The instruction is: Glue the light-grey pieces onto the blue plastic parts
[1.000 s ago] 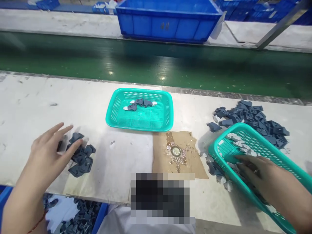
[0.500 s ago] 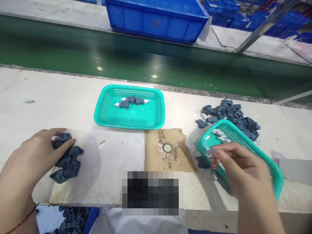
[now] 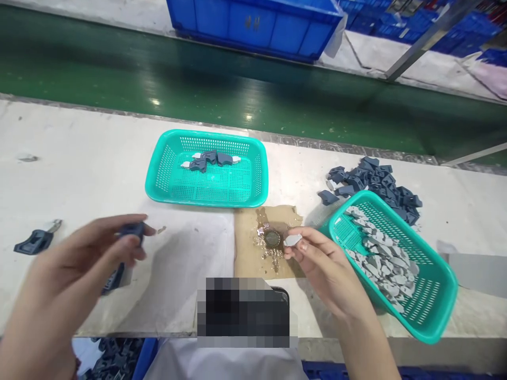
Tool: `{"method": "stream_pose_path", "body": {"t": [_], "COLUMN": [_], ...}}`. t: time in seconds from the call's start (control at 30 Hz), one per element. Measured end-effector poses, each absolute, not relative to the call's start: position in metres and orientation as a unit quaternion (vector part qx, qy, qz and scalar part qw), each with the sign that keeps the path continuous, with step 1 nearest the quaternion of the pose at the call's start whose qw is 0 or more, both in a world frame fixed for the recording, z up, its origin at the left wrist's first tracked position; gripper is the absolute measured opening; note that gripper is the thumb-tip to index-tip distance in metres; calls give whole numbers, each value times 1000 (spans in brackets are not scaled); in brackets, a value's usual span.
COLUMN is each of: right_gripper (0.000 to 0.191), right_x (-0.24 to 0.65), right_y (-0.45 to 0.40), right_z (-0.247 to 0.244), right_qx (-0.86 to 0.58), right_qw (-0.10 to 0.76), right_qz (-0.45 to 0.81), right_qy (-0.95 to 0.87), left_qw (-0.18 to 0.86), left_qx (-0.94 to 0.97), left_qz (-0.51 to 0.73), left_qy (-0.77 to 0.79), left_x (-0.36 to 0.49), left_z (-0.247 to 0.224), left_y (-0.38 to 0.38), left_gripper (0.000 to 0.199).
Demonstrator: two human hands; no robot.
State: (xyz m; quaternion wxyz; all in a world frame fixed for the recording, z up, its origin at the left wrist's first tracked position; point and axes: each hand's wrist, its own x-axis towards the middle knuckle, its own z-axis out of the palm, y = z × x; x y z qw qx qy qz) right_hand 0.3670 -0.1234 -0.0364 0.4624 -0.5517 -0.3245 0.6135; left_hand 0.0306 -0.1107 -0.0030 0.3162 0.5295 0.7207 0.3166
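Note:
My left hand (image 3: pixel 106 253) pinches a dark blue-grey part (image 3: pixel 132 230) above the left side of the table, slightly blurred. Below it, partly hidden by the hand, lies another dark part (image 3: pixel 113 279). Between the fingertips of my right hand (image 3: pixel 317 256) is a small light-grey piece (image 3: pixel 293 240), just right of a round metal disc (image 3: pixel 272 239) on brown cardboard (image 3: pixel 247 253). Light-grey pieces (image 3: pixel 390 264) fill part of the right green basket (image 3: pixel 435 311). The middle green basket (image 3: pixel 206 201) holds several dark parts with light tips (image 3: pixel 224 159).
Dark parts (image 3: pixel 372 182) are heaped behind the right basket. A dark part with a light tip (image 3: pixel 35 240) lies at far left. Below the table edge is a bin of dark parts (image 3: pixel 114 359). A large blue crate (image 3: pixel 253 26) stands across the green floor.
My left hand has moved right, lifting a dark part off the table. My right hand has moved left from over the right basket to beside the disc, carrying a light-grey piece.

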Motion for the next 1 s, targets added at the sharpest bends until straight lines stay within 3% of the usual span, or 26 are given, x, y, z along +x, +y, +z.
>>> {"method": "stream_pose_path", "body": {"t": [0.07,0.17,0.33,0.43,0.6,0.7,1.0], "right_gripper": [21,20,17,22,17,25,29], "right_x": [365,363,362,363,363,360,358], "right_y": [-123,-123,-123,-124,-125,-122,-112], "right_z": [-38,-39,-38,-39,-41,-41,-50], "right_qx": [-554,-559,-550,-592,-654,-660,-583], "right_qw": [464,468,475,447,380,322,202], "right_qz": [615,605,591,510,387,326,149], "right_qy": [-316,-320,-351,-436,-528,-595,-773], "left_qw": [420,527,617,656,672,662,648], "left_qx": [493,452,432,420,381,415,420], "left_qz": [353,362,328,333,346,332,331], "left_qy": [675,622,571,532,533,528,543], "left_x": [57,86,108,115,122,124,127], "left_z": [0,-5,-20,-24,-29,-33,-36], "left_y": [-115,-120,-126,-128,-130,-131,-132], "left_gripper": [21,26,25,32,20,20,16]}}
